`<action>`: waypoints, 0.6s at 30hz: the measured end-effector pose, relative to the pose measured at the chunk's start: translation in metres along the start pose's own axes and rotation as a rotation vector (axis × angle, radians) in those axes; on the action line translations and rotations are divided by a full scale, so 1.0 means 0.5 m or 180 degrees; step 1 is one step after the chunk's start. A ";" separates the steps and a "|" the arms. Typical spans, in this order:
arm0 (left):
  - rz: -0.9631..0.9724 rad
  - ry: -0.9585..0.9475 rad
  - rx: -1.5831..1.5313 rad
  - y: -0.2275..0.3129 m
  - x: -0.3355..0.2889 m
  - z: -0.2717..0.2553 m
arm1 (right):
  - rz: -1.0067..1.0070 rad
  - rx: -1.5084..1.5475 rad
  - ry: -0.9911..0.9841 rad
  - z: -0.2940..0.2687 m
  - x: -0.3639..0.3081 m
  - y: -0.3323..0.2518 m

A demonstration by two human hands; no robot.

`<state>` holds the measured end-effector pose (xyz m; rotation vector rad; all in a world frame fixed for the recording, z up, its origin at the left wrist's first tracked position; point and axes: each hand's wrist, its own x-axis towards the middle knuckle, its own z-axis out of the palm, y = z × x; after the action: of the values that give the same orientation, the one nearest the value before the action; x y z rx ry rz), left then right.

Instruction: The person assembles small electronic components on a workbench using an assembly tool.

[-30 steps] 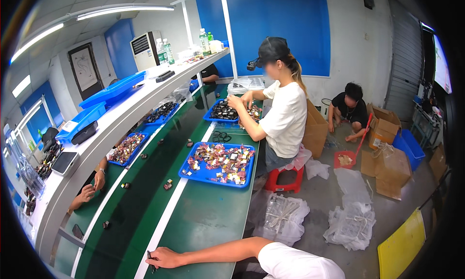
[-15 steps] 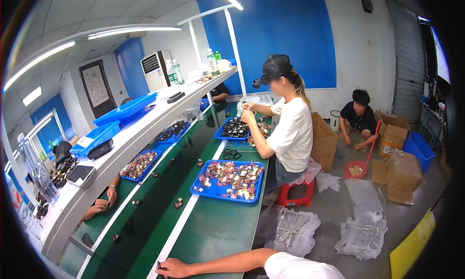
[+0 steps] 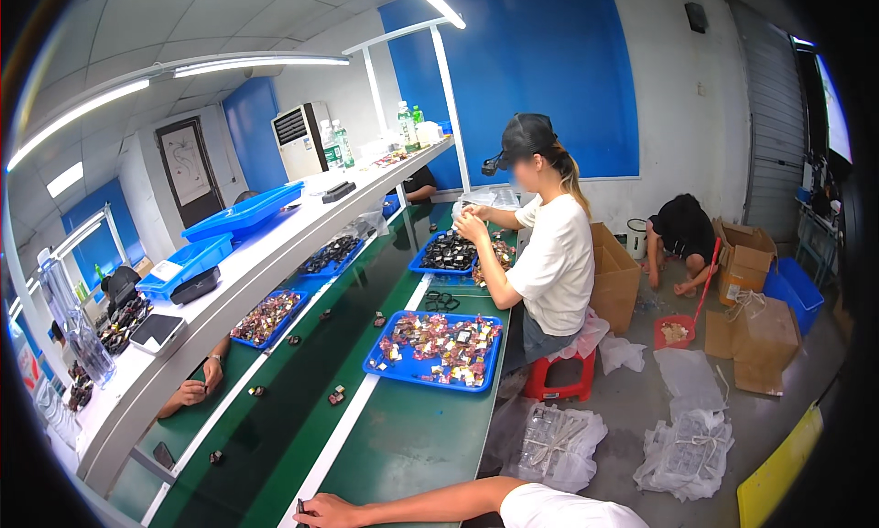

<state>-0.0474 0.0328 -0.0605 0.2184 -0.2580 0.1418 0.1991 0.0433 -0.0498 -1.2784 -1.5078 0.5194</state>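
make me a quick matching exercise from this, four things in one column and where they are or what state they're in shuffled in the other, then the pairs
Column one:
1. Right hand
2. Red stool
3. Blue tray nearest that hand
4. Air conditioner

Column two:
A. White, with a dark grille, in the background beyond the shelf
B. Loaded with many small parts
C. Holding a small black object
D. Under the seated co-worker in a white shirt

Pairs: 1-C, 2-D, 3-B, 4-A
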 end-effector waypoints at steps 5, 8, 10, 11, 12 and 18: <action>0.0202 -0.0025 0.0319 -0.015 0.018 0.022 | 0.0026 -0.0034 -0.0010 0.000 -0.001 -0.002; 0.0318 -0.0042 0.0507 -0.025 0.034 0.037 | 0.0043 -0.0025 -0.0015 0.001 0.000 0.001; 0.0407 -0.0043 0.0632 -0.032 0.043 0.048 | 0.0038 -0.0022 -0.0027 -0.002 0.000 0.001; 0.0453 -0.0041 0.0695 -0.036 0.047 0.054 | 0.0071 0.0166 -0.0109 -0.008 0.001 0.003; 0.0493 -0.0035 0.0754 -0.040 0.049 0.060 | 0.0109 0.0357 -0.0187 -0.011 0.001 0.003; 0.0710 -0.0021 0.1114 -0.061 0.078 0.094 | 0.0080 0.0304 -0.0260 -0.010 0.001 -0.005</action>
<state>-0.0160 -0.0031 -0.0118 0.5380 -0.2627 0.4085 0.2025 0.0417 -0.0456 -1.2160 -1.5175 0.6592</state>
